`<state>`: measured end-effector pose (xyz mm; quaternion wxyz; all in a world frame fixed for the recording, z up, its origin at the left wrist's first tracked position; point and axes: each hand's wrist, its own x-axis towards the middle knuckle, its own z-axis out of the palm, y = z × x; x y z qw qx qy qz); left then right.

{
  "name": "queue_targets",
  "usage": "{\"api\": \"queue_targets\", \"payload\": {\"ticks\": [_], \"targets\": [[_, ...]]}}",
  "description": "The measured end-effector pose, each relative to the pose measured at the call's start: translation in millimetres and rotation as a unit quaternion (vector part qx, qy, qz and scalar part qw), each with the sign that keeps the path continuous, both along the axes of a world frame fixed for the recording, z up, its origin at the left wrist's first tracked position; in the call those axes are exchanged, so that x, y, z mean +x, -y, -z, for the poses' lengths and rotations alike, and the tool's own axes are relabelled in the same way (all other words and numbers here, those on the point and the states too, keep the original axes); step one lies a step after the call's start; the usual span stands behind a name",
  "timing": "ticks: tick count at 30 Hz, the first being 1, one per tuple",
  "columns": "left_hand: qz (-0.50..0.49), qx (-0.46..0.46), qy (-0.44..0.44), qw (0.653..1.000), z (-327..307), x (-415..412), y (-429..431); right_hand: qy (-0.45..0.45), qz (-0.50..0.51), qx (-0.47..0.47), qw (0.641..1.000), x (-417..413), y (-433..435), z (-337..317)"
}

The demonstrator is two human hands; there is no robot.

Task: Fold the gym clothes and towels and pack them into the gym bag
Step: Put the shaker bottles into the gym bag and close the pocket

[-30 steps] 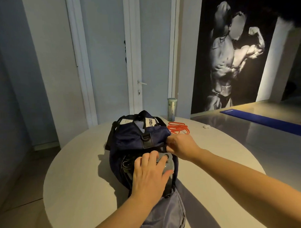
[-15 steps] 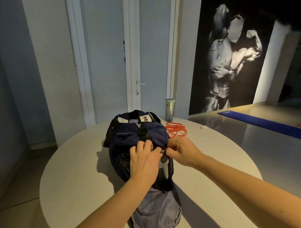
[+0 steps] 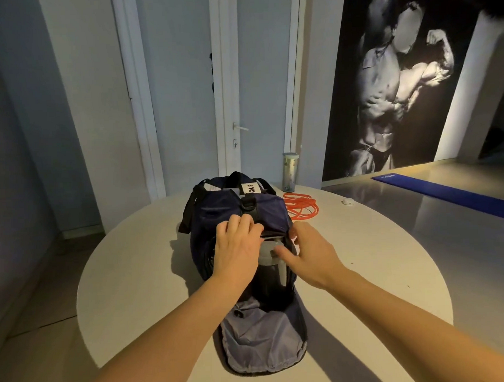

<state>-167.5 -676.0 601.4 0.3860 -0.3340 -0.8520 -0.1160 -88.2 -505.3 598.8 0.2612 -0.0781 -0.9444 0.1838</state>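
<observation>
Bottle (image 3: 270, 256): 9 o'clock of your right hand (image 3: 307, 257), the nearer; axis 12-to-6.
Fingers: left hand (image 3: 235, 248) and right curl on gym bag (image 3: 217, 212) rim.

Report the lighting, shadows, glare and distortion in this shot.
Head view: dim room; the gym bag casts a shadow leftward on the table; the glossy floor shows glare; the door frame leans from wide-angle distortion; the right hand looks slightly blurred.
</observation>
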Motion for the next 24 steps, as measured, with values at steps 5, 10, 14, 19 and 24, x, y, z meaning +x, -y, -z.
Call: {"api": "queue_targets", "payload": {"ticks": [5, 10, 14, 19, 24], "targets": [[-0.020, -0.085, 0.016, 0.996, -31.1, -9.0, 5.0, -0.051, -0.050, -0.100, 0.992, -1.1, 13.7, 14.4], [0.074, -0.137, -0.007, 0.988, -50.4, -15.5, 9.0, -0.019, -0.019, -0.048, 0.998, -8.7, 21.2, 16.4], [0.199, -0.060, -0.063, 0.976, -33.8, -9.6, 9.8, -0.083, 0.053, -0.065, 0.993, -16.2, 23.2, 12.5], [0.184, -0.057, -0.059, 0.979, -3.9, -15.1, 3.1, -0.063, 0.098, -0.068, 0.991, -22.7, 15.9, 7.8], [0.178, -0.002, 0.012, 0.984, 5.7, -13.6, 37.1, -0.002, -0.040, -0.053, 0.998, -1.6, -0.3, 2.6]]}}
